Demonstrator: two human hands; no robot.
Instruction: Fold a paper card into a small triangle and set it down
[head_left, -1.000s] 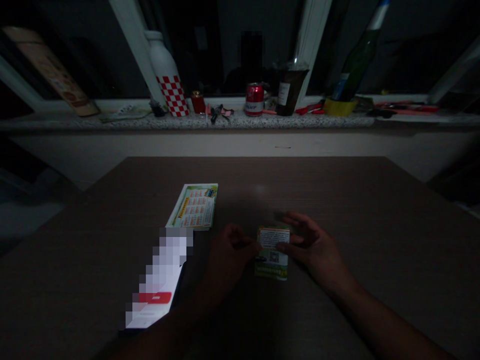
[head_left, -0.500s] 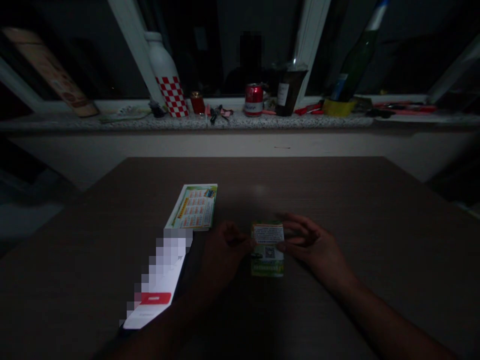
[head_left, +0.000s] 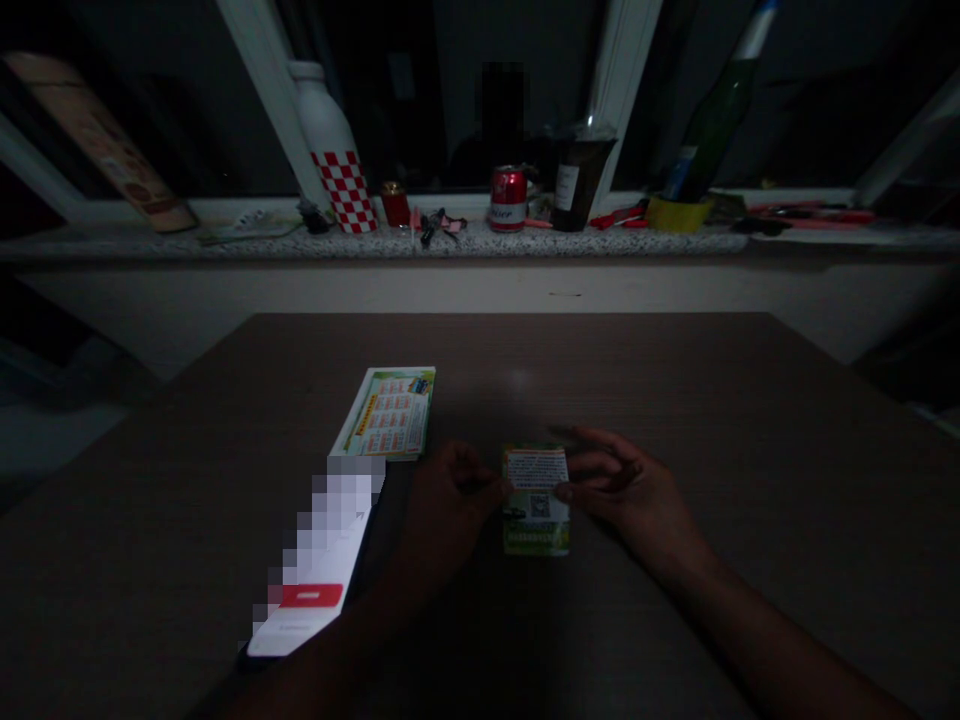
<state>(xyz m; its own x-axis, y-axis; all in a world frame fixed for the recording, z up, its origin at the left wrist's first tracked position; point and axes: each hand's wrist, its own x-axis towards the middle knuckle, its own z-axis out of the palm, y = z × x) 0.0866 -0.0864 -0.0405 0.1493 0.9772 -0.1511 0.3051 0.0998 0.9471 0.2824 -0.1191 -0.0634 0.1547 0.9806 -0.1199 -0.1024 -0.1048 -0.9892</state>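
A small stack of green-and-white printed cards lies on the dark wooden table, just below its middle. My left hand pinches the stack's left edge with curled fingers. My right hand holds the right edge, thumb on the side and fingers arched over the top. A second pile of cards with a calendar print lies to the upper left, apart from both hands.
A lit phone lies at an angle left of my left arm. On the stone windowsill behind the table stand a red-checked white bottle, a red can, a dark glass, a green bottle and small clutter.
The card stack has slid a little to the left and squared up between my hands. Both hands moved with it and drew closer around it.
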